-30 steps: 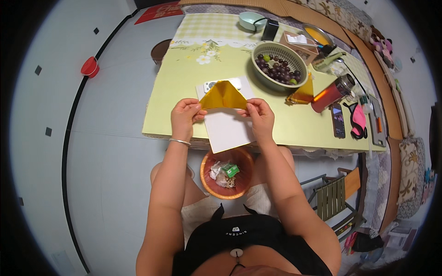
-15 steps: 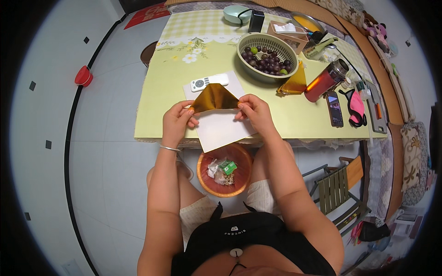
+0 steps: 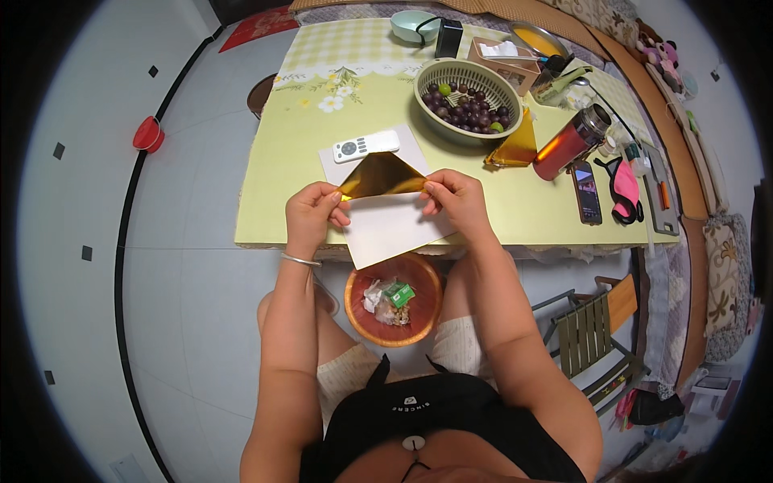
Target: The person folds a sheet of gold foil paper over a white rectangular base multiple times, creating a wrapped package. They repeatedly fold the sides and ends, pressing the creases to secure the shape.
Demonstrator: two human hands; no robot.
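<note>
A folded sheet of shiny gold foil paper (image 3: pixel 382 175) forms a triangle, its peak pointing away from me. My left hand (image 3: pixel 314 211) pinches its left corner between thumb and fingers. The right corner is pinched by my right hand (image 3: pixel 454 198). Beneath the foil lies a white board or sheet (image 3: pixel 394 229) that reaches over the table's front edge. A white remote control (image 3: pixel 366 146) rests on the sheet's far part, just beyond the foil.
On the table (image 3: pixel 274 193), a colander (image 3: pixel 439 121) of grapes stands far right, near another folded gold piece (image 3: pixel 515 146), a red thermos (image 3: pixel 570 145), a phone (image 3: pixel 586 191) and a pink-black eye mask (image 3: pixel 622 189). A waste bin (image 3: pixel 354 318) sits between my knees; a folding chair (image 3: pixel 588 334) stands right.
My right hand has shifted slightly right with its corner, so the foil's lower edge looks wider and more stretched. My left hand has barely moved.
</note>
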